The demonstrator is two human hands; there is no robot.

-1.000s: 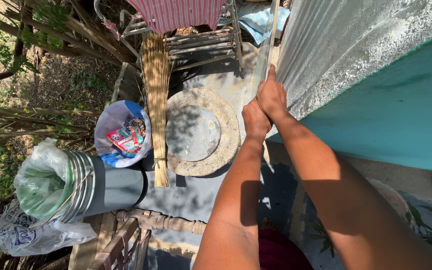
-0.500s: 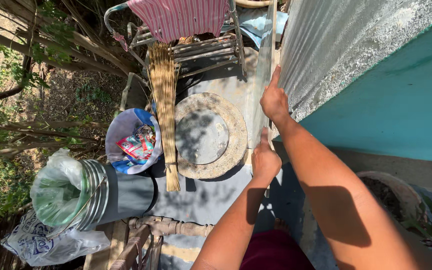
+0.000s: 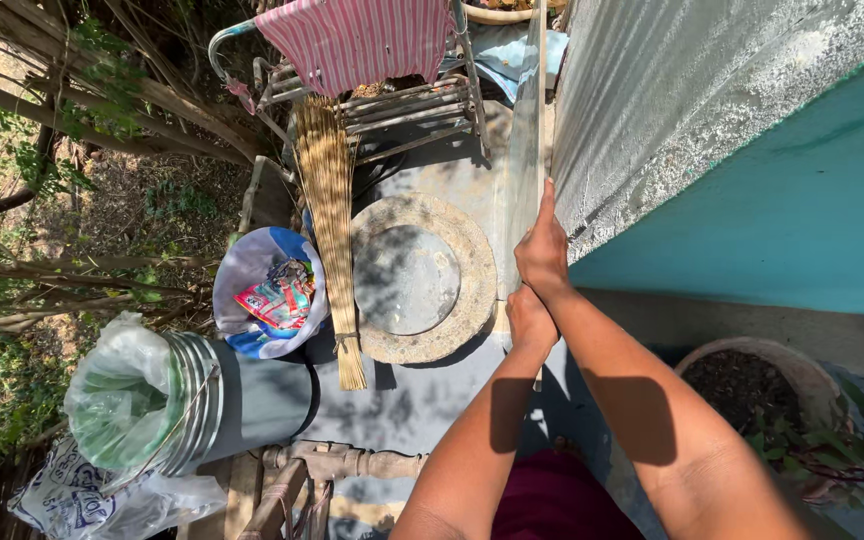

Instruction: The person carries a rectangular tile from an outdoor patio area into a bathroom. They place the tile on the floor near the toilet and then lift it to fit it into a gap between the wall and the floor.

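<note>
I see a cloth point(image 3: 357, 40) with thin red and white stripes at the top. The broom point(image 3: 330, 200) is straw yellow. The round stone slab point(image 3: 422, 278) is pale grey with a sandy rim. The bag point(image 3: 267, 292) is white and blue, with red and green packets inside. The bucket point(image 3: 242, 400) is grey, and its plastic cover point(image 3: 117, 400) looks green. The wall point(image 3: 782, 210) is turquoise below and rough grey above. The sheet point(image 3: 524, 150) in my hands is clear and glassy.
</note>
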